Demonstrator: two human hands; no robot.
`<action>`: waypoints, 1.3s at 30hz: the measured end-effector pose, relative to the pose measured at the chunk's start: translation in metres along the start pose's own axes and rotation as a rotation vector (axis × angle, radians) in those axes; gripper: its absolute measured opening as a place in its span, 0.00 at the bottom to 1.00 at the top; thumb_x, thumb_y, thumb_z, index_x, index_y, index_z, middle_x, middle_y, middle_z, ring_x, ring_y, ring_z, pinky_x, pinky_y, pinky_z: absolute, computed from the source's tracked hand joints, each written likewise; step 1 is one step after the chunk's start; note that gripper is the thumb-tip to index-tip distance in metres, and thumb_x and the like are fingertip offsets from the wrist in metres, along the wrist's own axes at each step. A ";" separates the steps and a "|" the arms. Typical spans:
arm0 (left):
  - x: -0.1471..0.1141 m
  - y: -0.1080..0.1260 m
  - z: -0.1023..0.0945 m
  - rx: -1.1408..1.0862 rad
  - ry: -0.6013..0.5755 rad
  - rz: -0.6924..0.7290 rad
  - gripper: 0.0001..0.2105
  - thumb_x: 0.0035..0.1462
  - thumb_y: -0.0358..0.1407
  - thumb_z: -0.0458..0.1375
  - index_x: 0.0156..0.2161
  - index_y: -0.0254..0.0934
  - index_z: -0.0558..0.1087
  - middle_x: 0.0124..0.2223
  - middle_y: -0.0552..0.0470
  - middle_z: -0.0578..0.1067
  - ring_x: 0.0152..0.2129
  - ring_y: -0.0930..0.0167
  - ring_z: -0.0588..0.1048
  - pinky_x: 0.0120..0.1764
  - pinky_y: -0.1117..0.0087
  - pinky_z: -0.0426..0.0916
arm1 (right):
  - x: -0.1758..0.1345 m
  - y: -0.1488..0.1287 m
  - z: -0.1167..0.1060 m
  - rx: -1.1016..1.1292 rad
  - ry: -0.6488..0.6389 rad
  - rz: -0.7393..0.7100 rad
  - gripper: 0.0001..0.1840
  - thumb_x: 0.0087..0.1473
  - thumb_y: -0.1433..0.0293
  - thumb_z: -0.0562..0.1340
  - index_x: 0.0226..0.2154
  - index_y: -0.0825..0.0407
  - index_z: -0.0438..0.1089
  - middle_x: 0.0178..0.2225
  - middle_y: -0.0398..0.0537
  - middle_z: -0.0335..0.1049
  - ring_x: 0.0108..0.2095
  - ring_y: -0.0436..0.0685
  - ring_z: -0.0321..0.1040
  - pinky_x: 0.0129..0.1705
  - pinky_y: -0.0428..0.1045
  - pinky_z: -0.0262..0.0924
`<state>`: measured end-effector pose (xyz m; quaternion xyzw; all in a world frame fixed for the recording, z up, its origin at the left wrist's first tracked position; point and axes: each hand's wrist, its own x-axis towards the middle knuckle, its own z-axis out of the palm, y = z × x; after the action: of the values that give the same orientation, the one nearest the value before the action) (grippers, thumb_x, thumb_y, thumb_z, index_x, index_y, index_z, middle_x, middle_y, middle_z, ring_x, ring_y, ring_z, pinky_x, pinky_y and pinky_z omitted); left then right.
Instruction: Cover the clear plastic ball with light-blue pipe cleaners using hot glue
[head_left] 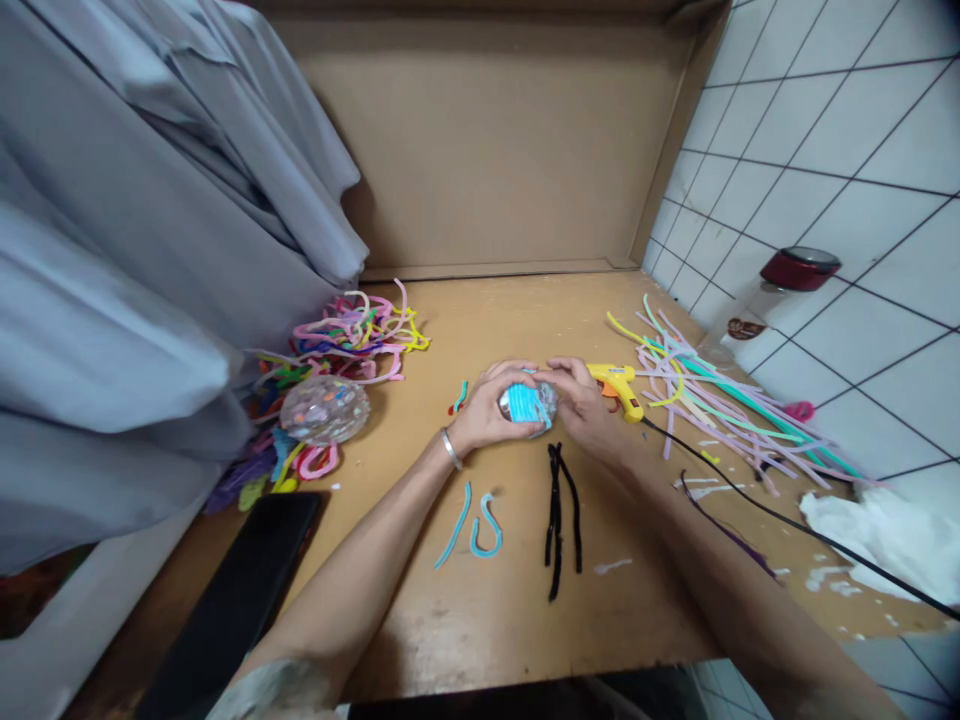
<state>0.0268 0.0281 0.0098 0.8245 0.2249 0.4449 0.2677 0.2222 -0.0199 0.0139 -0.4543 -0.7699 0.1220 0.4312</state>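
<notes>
My left hand is wrapped around a small, rounded, clear thing with rows of light blue pipe cleaner on its near face. At its right side, my right hand has bent fingers pressed against its upper edge; the fingertips are partly hidden. A yellow hot glue gun lies just beyond my right hand. In front of my hands are a straight blue pipe cleaner piece, a curled blue piece and several black pipe cleaner pieces. A short teal and red piece rests left of my left hand.
Tangled colourful pipe cleaners and a clear ball with coloured dots sit at left, near a black phone and grey curtain. At right are long pipe cleaners, a red-lidded jar, the gun's cord and white tissue.
</notes>
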 end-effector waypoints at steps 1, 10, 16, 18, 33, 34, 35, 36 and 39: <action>0.000 0.000 0.000 -0.001 -0.002 0.002 0.22 0.42 0.41 0.72 0.43 0.40 0.73 0.55 0.43 0.74 0.54 0.59 0.72 0.57 0.51 0.64 | 0.000 0.000 0.000 0.022 0.005 0.011 0.32 0.45 0.82 0.51 0.50 0.47 0.72 0.53 0.53 0.60 0.57 0.60 0.60 0.61 0.61 0.57; 0.000 -0.003 0.001 -0.104 0.034 -0.058 0.23 0.40 0.38 0.73 0.43 0.40 0.73 0.54 0.42 0.74 0.54 0.58 0.73 0.57 0.52 0.65 | 0.004 -0.009 -0.005 0.193 -0.090 0.077 0.26 0.52 0.77 0.52 0.51 0.45 0.71 0.52 0.50 0.67 0.56 0.58 0.64 0.60 0.59 0.59; 0.001 -0.005 -0.003 -0.195 0.032 -0.141 0.24 0.41 0.39 0.73 0.44 0.38 0.72 0.55 0.40 0.73 0.55 0.58 0.73 0.57 0.54 0.65 | 0.002 -0.016 -0.010 0.195 0.006 0.069 0.15 0.61 0.66 0.55 0.47 0.47 0.72 0.48 0.51 0.70 0.52 0.58 0.67 0.56 0.58 0.61; 0.001 -0.007 -0.004 -0.221 0.045 -0.163 0.25 0.42 0.41 0.73 0.44 0.38 0.71 0.56 0.40 0.73 0.54 0.59 0.73 0.57 0.55 0.66 | 0.000 -0.020 -0.010 0.132 0.059 0.017 0.13 0.60 0.63 0.57 0.45 0.49 0.71 0.44 0.51 0.71 0.47 0.59 0.69 0.51 0.57 0.63; 0.004 0.002 0.000 -0.079 0.014 -0.096 0.23 0.41 0.36 0.72 0.44 0.40 0.72 0.54 0.42 0.74 0.53 0.57 0.73 0.56 0.52 0.66 | -0.007 -0.030 0.002 -0.317 0.202 -0.061 0.10 0.64 0.65 0.56 0.33 0.48 0.70 0.33 0.49 0.74 0.37 0.58 0.69 0.41 0.54 0.62; 0.004 0.002 0.000 -0.076 0.015 -0.091 0.23 0.41 0.37 0.72 0.44 0.40 0.72 0.54 0.42 0.74 0.53 0.57 0.73 0.56 0.52 0.66 | -0.007 -0.030 0.002 -0.326 0.204 -0.052 0.10 0.64 0.65 0.57 0.32 0.48 0.70 0.33 0.49 0.73 0.37 0.58 0.69 0.41 0.54 0.61; 0.004 0.001 0.000 -0.072 0.014 -0.088 0.23 0.41 0.37 0.72 0.44 0.39 0.72 0.54 0.42 0.74 0.53 0.58 0.73 0.56 0.52 0.66 | -0.007 -0.029 0.002 -0.336 0.209 -0.048 0.10 0.64 0.65 0.57 0.32 0.48 0.69 0.32 0.49 0.73 0.36 0.58 0.69 0.40 0.53 0.61; 0.004 0.002 0.000 -0.068 0.012 -0.086 0.23 0.41 0.37 0.72 0.44 0.39 0.73 0.54 0.42 0.74 0.53 0.58 0.73 0.57 0.52 0.66 | -0.007 -0.029 0.002 -0.347 0.214 -0.048 0.10 0.64 0.65 0.57 0.31 0.48 0.68 0.31 0.48 0.73 0.36 0.58 0.68 0.40 0.53 0.61; 0.005 0.003 0.000 -0.058 0.008 -0.082 0.22 0.42 0.37 0.72 0.44 0.39 0.73 0.53 0.42 0.75 0.53 0.58 0.73 0.57 0.53 0.65 | -0.008 -0.029 0.004 -0.389 0.226 -0.063 0.11 0.64 0.67 0.56 0.30 0.48 0.67 0.30 0.48 0.71 0.34 0.57 0.67 0.38 0.52 0.59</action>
<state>0.0295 0.0291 0.0145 0.8046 0.2468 0.4434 0.3085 0.2033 -0.0413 0.0240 -0.5155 -0.7394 -0.0941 0.4226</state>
